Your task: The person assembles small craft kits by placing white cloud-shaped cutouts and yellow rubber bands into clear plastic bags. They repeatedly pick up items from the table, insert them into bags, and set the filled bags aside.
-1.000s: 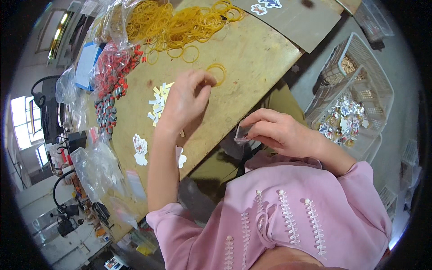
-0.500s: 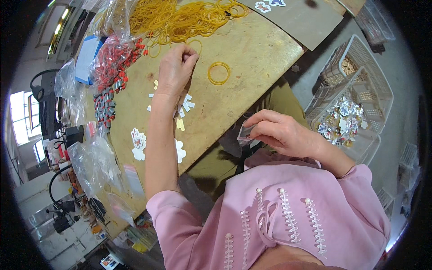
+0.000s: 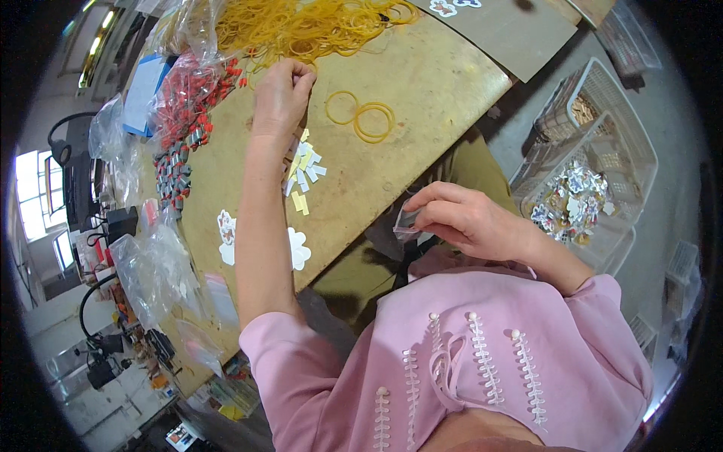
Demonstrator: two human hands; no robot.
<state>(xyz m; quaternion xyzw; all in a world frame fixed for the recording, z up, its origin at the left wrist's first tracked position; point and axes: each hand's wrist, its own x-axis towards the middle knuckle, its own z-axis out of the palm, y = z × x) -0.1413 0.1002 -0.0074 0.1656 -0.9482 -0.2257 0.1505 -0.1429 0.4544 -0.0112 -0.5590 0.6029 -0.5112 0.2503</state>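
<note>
In the head view, two loops of yellow rubber band are seen set apart on the tabletop (image 3: 440, 87): a left loop (image 3: 343, 92), single, and a right loop (image 3: 374, 141), doubled in outline, with their edges meeting. Both are laid flat and nearly round, so no long axis is shown. Beyond them, at the far side, a heap of yellow rubber bands (image 3: 316, 30) is spread, too tangled to be counted.

One small clear bag (image 3: 407, 227) is held at the table's near edge, its visible part pointed left; its long axis cannot be told, being partly covered by the fingers.

The left hand (image 3: 280, 96) is placed at the heap's near edge, fingers curled; whether a band is gripped, or any gap left at the fingertips, cannot be told. By the right hand (image 3: 468, 224) the bag is pinched narrowly between thumb and fingers.

White and yellow paper slips (image 3: 303, 172), overlapped past counting, are scattered beside the left forearm. Two printed cut-outs (image 3: 443, 7) are seen on the far grey board (image 3: 520, 41).
</note>
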